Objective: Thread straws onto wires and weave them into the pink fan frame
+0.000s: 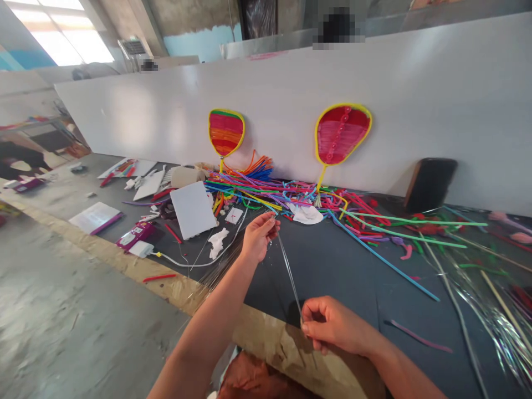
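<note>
Our left fingers (pixel 262 221) pinch shiny strands (pixel 290 277). From there they slant down to our right fingers (pixel 318 331), clamped on them too.

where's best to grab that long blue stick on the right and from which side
Probably a fingertip pinch near its lower-right end, coming from above on the near side. The blue stick is thin and lies low over the dark table; that end is free, while the other runs into the colourful pile. The right hand is nearer, but it is holding a clear strand.
</note>
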The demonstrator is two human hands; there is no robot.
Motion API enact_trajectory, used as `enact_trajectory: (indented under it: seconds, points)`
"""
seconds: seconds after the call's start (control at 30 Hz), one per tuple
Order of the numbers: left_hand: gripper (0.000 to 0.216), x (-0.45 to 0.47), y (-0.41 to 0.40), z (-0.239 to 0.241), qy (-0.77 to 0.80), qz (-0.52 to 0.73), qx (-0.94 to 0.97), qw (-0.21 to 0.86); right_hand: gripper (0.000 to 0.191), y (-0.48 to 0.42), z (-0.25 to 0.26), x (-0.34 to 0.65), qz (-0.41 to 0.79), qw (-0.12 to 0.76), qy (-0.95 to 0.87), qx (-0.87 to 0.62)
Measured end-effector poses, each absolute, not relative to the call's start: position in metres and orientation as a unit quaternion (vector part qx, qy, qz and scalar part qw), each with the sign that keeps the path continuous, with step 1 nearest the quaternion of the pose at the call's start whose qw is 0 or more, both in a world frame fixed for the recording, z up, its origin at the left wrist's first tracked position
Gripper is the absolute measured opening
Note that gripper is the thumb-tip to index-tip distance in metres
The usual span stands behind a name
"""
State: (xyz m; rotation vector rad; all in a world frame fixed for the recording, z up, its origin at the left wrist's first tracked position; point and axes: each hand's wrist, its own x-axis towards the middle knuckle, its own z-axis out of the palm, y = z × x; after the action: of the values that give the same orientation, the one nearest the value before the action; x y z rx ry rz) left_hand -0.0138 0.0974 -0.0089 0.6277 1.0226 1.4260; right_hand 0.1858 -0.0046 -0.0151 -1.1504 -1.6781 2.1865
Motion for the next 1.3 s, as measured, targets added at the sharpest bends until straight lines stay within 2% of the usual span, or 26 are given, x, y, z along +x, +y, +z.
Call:
enact_trajectory:
  seconds: [0.27,0.5,0.67,0.9,1.2,1.3]
  points:
    - [0.033,-0.016,0.099,-0.009,0.428,0.611,0.253,0.616,0.01,-0.004,-0.019,0.186,0.741,0.085,-0.546,-0.383]
    - [0.04,-0.016,0.098,-0.009,0.432,0.599,0.239,0.631,0.014,-0.004,-0.027,0.185,0.75,0.093,-0.533,-0.381]
    - [0.031,-0.005,0.091,-0.01,0.423,0.559,0.257,0.665,0.02,-0.003,-0.026,0.184,0.77,0.133,-0.498,-0.376]
    - [0.033,0.011,0.08,-0.012,0.426,0.482,0.29,0.708,0.028,-0.001,-0.025,0.183,0.781,0.177,-0.466,-0.376]
    - [0.034,0.035,0.06,-0.004,0.445,0.385,0.365,0.722,0.034,0.007,-0.024,0.183,0.767,0.283,-0.413,-0.401]
    - [0.033,0.038,0.057,-0.002,0.432,0.378,0.373,0.729,0.034,0.01,-0.023,0.187,0.765,0.284,-0.413,-0.404]
